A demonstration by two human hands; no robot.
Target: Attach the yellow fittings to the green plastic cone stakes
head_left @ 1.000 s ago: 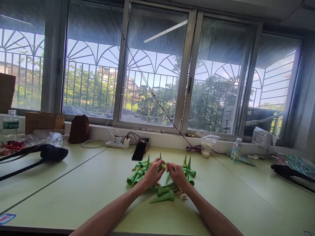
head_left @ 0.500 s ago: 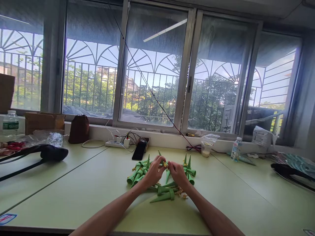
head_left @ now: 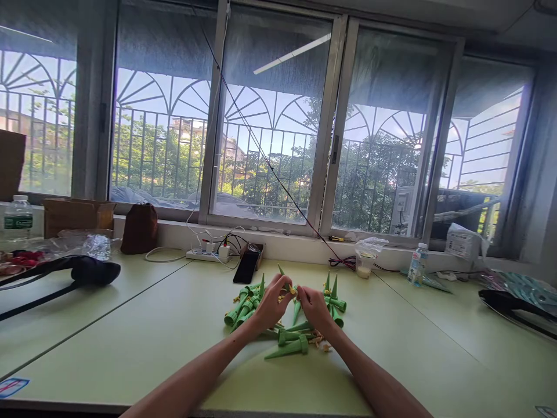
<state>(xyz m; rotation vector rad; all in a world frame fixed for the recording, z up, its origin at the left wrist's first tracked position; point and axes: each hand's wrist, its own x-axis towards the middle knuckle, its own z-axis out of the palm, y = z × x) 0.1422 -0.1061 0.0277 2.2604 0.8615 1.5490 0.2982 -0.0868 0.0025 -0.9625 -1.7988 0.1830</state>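
My left hand (head_left: 273, 303) is closed around a green plastic spike (head_left: 281, 270), whose pointed tip sticks up past the fingers. A small yellow piece (head_left: 293, 290) shows at the near end of that spike, between my two hands. The fingertips of my right hand (head_left: 315, 305) are pinched at the yellow piece's right side; the exact grip is partly hidden. Several green spikes (head_left: 237, 312) lie heaped left of my hands, and others (head_left: 337, 305) stand or lie to the right. Nearer me lies another green spike (head_left: 287, 348), beside loose yellow pieces (head_left: 319, 342).
Behind the hands a black phone (head_left: 246, 267) leans near a power strip (head_left: 204, 255). A plastic cup (head_left: 364, 266) and a bottle (head_left: 418, 264) stand at the back right. A black strapped item (head_left: 93, 271) lies left, near a brown pouch (head_left: 140, 229).
Both hands stay in nearly the same place. The held spike's tip has shifted slightly left and up, and the left fingers have moved a little around it.
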